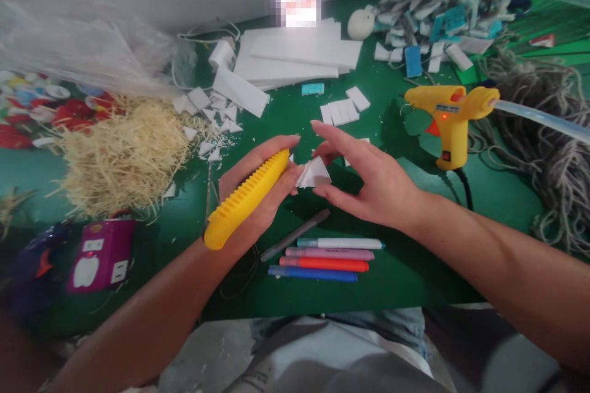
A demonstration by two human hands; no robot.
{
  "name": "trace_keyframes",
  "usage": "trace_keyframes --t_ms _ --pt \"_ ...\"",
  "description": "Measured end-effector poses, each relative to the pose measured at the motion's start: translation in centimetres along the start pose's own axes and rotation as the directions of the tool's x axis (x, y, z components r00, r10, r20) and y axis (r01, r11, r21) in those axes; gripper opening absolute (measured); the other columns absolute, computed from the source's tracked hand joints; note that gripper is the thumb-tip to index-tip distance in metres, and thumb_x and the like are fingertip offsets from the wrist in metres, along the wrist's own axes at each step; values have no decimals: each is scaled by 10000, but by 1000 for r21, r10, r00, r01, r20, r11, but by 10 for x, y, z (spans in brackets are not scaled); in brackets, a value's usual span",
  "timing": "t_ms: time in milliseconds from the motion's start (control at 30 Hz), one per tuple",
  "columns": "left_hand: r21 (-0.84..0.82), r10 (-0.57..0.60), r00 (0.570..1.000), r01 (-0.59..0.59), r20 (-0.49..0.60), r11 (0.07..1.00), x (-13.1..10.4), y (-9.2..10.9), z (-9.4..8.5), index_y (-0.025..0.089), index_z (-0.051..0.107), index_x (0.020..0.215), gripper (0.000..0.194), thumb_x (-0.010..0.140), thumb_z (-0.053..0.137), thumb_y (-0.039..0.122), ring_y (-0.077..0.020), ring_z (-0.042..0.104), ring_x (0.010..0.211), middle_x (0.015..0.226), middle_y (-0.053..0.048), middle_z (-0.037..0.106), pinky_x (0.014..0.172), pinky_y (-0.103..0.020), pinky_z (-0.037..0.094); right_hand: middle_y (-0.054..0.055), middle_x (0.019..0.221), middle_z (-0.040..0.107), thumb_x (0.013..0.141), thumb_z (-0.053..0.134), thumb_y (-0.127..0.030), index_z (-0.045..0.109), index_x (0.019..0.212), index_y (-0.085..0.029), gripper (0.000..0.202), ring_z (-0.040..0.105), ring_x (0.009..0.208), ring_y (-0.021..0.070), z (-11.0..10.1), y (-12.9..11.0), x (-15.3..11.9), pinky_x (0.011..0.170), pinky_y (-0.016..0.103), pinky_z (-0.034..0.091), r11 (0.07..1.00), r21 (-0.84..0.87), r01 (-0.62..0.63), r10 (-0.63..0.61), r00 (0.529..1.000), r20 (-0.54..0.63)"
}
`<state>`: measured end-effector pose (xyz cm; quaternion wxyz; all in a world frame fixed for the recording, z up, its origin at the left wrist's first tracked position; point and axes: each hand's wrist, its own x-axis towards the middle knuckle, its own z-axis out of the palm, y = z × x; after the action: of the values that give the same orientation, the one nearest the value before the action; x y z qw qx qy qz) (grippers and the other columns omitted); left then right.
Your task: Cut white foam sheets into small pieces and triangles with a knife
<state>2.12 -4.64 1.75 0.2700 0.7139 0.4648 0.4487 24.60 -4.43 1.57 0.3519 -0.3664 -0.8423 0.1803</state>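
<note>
My left hand (pixel 258 196) is closed around a yellow utility knife (pixel 249 199), which lies slanted across the palm; its blade cannot be seen. The thumb and fingertips of that hand also pinch small white foam pieces (pixel 317 173), one of them shaped like a triangle. My right hand (pixel 369 178) is just to the right of these pieces. Its thumb and forefinger are spread around the foam, the thumb tip close to its lower edge; whether they touch I cannot tell. Below the hands lie several markers, among them an orange one (pixel 325 264) and a grey one (pixel 295 235).
A yellow glue gun (pixel 449 123) with a lit red light stands at right, beside grey yarn (pixel 548 147). White foam sheets (pixel 295 52) are stacked at the back. Cut foam scraps (pixel 221 110) and a straw pile (pixel 133 159) lie left, near a purple box (pixel 101 256).
</note>
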Motion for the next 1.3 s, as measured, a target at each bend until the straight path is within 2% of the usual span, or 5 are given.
trace_keyframes --t_ms 433,733,867,1033,1300 --pt "-99 91 994 -96 -53 991 0 4 5 269 782 1208 273 943 775 202 -65 612 528 814 45 742 556 -187 584 -3 910 714 956 638 -232 477 1596 -230 660 687 847 180 -3 -5 2 839 348 637 905 348 -245 235 969 72" --pt "-413 -131 982 62 -140 909 16 -7 -5 321 809 1104 215 898 860 357 -67 544 445 694 54 724 408 -179 463 1 911 714 946 662 -228 526 1573 -206 641 678 841 169 -12 -1 2 822 326 625 883 394 -254 237 967 91" --pt "-235 -129 967 76 -220 969 30 -24 -17 306 802 1142 256 898 867 349 -59 592 492 677 77 713 474 -182 497 1 898 726 930 657 -230 669 1433 -210 503 651 772 150 -12 3 1 796 314 611 931 264 -252 261 965 3" --pt "101 170 978 -158 -119 982 38 -48 -19 266 804 1140 260 894 823 349 -33 510 416 645 104 679 413 -192 414 6 872 734 921 645 -254 763 1302 -218 401 632 701 150 -9 7 2 741 325 594 941 126 -315 321 946 -34" --pt "201 82 995 -93 61 975 38 -46 -26 216 812 1163 266 947 679 295 -140 651 584 703 0 724 529 -219 528 25 866 749 926 655 -255 813 1183 -222 304 611 666 145 -10 12 4 676 314 578 942 98 -322 329 942 -69"
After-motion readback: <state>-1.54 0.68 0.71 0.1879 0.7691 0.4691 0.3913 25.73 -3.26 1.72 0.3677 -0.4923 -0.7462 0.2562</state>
